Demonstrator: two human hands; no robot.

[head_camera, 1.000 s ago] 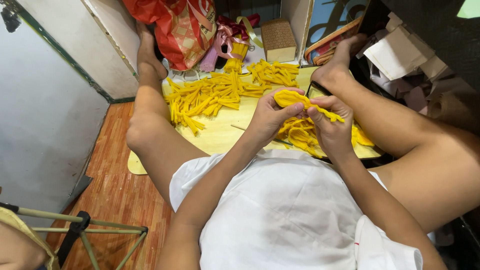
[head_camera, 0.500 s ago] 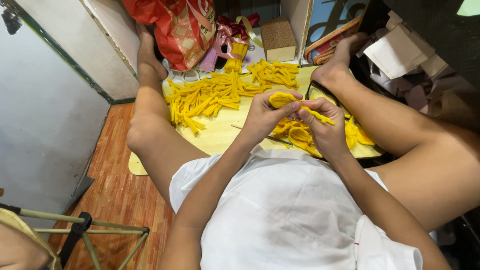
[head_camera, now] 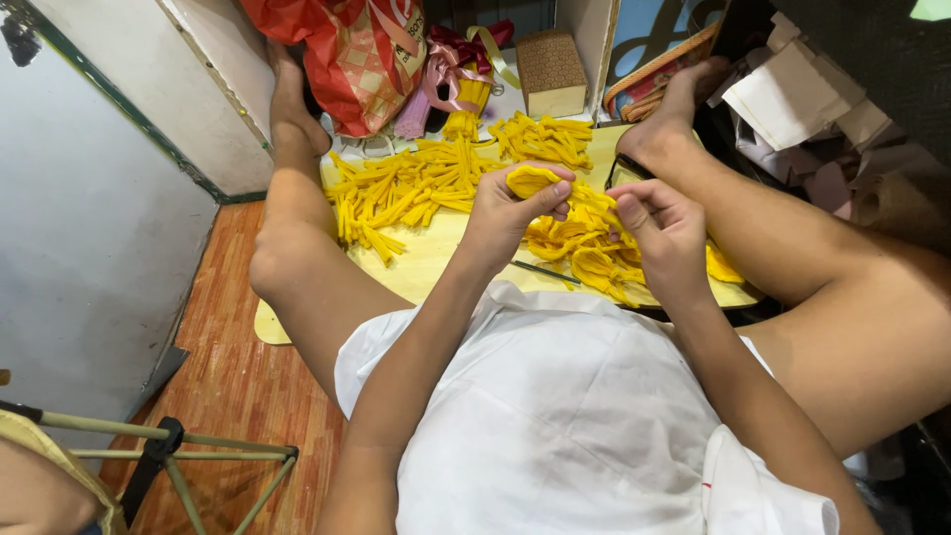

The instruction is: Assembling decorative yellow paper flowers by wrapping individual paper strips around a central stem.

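My left hand point(head_camera: 510, 210) grips a folded loop of yellow ribbon point(head_camera: 532, 180) between thumb and fingers. My right hand point(head_camera: 662, 230) pinches the other end of the same yellow ribbon, which stretches between the two hands. Under them lies a heap of looped yellow ribbon pieces point(head_camera: 582, 256) on a pale yellow board point(head_camera: 436, 260). Further out on the board are several straight yellow ribbon strips point(head_camera: 406, 188) spread in a pile. I sit on the floor with bare legs on either side of the board.
A red patterned bag point(head_camera: 357, 54), pink and yellow ribbon rolls point(head_camera: 451, 84) and a small tan box point(head_camera: 551, 71) stand beyond the board. Crumpled paper and cardboard point(head_camera: 802, 99) lie at the right. A grey wall point(head_camera: 89, 228) and a green metal stand point(head_camera: 178, 456) are at the left.
Both hands have shifted slightly and drawn a little apart, pulling the yellow ribbon out between them. The left hand's loop is more bunched.
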